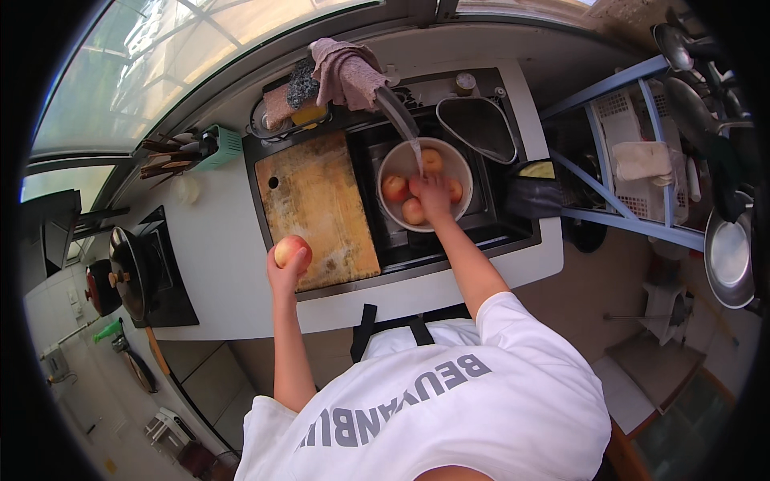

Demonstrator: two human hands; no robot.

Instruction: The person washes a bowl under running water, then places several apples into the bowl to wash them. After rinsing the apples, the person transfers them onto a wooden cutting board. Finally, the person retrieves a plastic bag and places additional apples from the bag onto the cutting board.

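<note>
My left hand (pixel 287 269) holds a red and yellow round fruit (pixel 293 252), apparently a peach or an apple, over the near left corner of a worn wooden cutting board (pixel 313 204). Inside a white round basin (pixel 382 201) in the sink, my right hand (pixel 434 195) reaches among several similar fruits (pixel 395 188). Water (pixel 417 153) runs from the metal faucet (pixel 398 112) into the basin beside that hand. Part of a reddish fruit shows at its fingers, but whether they grip it is hidden. A pink cloth (pixel 346 72) is draped over the faucet.
A triangular strainer basket (pixel 478 129) sits at the sink's back right. Behind the board stands a rack with sponges (pixel 280 105). A green utensil holder (pixel 222 147) is at the back left, and a lidded pan (pixel 129 273) rests on the stove. Blue-framed shelving (pixel 652 120) stands at right.
</note>
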